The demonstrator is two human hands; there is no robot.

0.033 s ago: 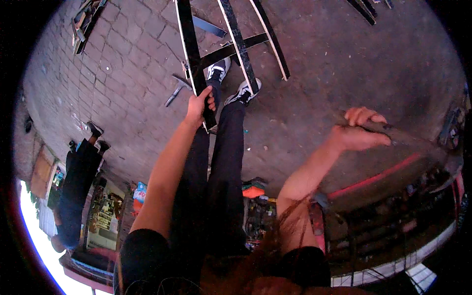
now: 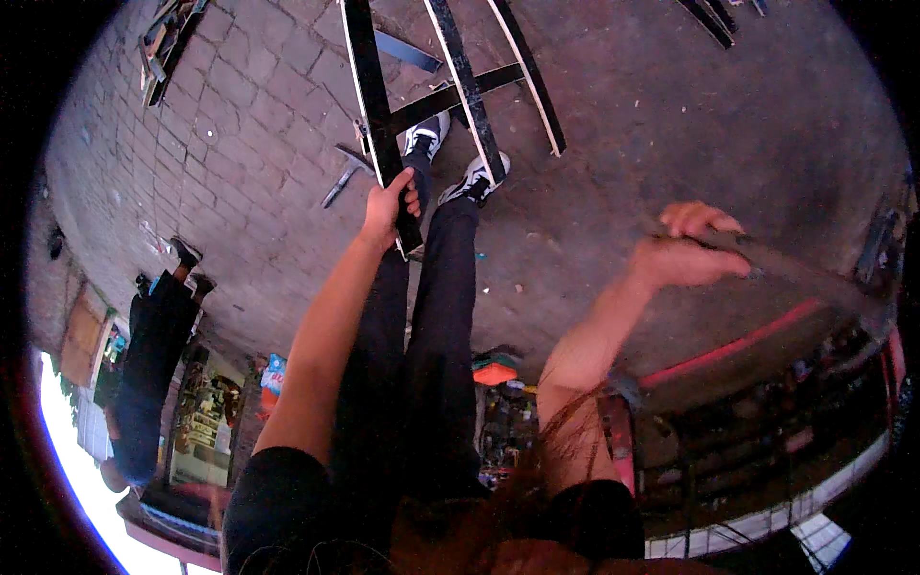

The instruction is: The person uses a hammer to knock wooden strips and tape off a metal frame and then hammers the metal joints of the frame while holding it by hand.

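My left hand (image 2: 385,209) is closed round the near end of the left slat of a black wooden frame (image 2: 364,72). This frame has three long slats with pale edges, joined by a crosspiece (image 2: 441,101). Its middle slat ends over my right shoe (image 2: 476,180); the far part runs out of the picture. Off to the right, my right hand (image 2: 690,251) is raised and wrapped round a long, dark, bar-like tool (image 2: 800,259). Motion blur hides the tool's exact kind. A hammer-like tool (image 2: 342,182) lies on the floor left of the frame.
A grey-blue strip (image 2: 407,51) lies under the frame. Scrap wood (image 2: 165,48) is piled at the far left, and more black strips (image 2: 707,21) lie at the far right. Another person (image 2: 158,355) stands at the left. Cluttered shelves (image 2: 757,450) fill the lower right.
My right hand has shifted slightly left and up with the blurred bar-like tool. My left hand and the frame stay where they were.
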